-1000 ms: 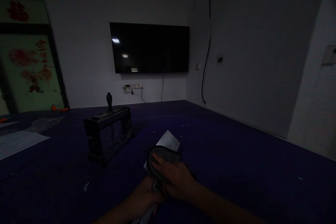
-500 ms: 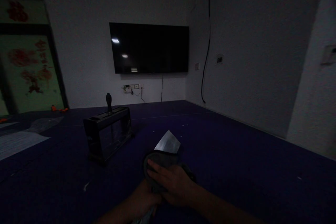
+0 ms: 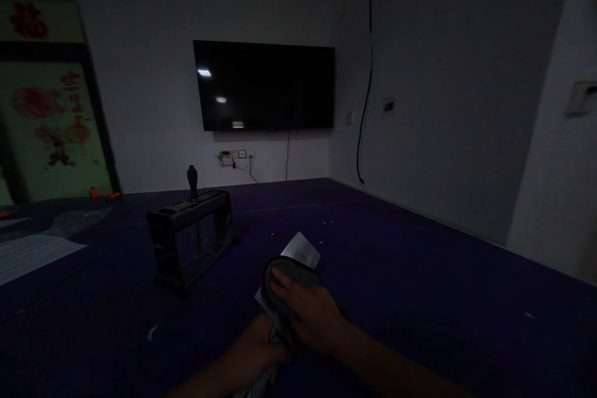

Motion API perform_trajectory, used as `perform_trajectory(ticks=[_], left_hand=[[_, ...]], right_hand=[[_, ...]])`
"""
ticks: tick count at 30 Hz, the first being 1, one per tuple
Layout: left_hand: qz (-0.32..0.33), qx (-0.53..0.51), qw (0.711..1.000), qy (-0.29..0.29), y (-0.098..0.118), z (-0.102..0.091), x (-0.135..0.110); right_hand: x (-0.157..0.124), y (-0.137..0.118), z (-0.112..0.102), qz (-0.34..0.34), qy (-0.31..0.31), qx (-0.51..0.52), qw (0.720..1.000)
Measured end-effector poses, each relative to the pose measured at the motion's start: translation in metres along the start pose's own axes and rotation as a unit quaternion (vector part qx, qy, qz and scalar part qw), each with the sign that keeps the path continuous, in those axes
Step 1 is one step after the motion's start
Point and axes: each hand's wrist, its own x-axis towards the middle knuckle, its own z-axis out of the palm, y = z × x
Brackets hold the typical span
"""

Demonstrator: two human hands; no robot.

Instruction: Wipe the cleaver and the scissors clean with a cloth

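My left hand point(image 3: 259, 351) is wrapped round the handle of a broad-bladed kitchen knife, a cleaver by its shape. The blade point(image 3: 304, 250) points forward and away from me, its squared tip showing above a dark grey cloth point(image 3: 303, 270). With fingers laid over the cloth, my right hand point(image 3: 314, 317) presses it against the blade. Cloth and hand hide the blade's middle; a strip shows at their left. To the left stands a black knife block point(image 3: 168, 245) with clear sides, and one dark handle point(image 3: 192, 181) sticks up from its top.
A dark blue surface point(image 3: 396, 273) spreads under everything, with small white scraps on it. White sheets point(image 3: 37, 255) and clear plastic lie at the left. A television point(image 3: 265, 87) hangs on the far wall. A black cable point(image 3: 366, 106) dangles at the right corner.
My right hand and the cloth have slid slightly forward and right along the blade. A strip of blade near the handle now shows at the left.
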Motion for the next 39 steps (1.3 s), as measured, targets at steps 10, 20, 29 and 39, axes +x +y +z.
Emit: perform_trajectory(ticks=[10, 20, 29, 39], left_hand=[[-0.011, 0.032, 0.999, -0.006, 0.003, -0.001, -0.001], [-0.015, 0.02, 1.0, 0.0, 0.007, 0.0, -0.002], [-0.033, 0.024, 0.999, 0.005, 0.005, -0.001, 0.001], [-0.011, -0.001, 1.0, 0.01, 0.001, -0.001, 0.001]], right_hand=[[0.001, 0.015, 0.011, 0.076, 0.121, 0.04, 0.989], [0.0, 0.014, 0.011, 0.058, 0.118, 0.049, 0.99], [0.001, 0.008, 0.004, 0.059, 0.058, 0.049, 0.995], [0.0, 0.01, 0.007, 0.04, 0.079, 0.058, 0.994]])
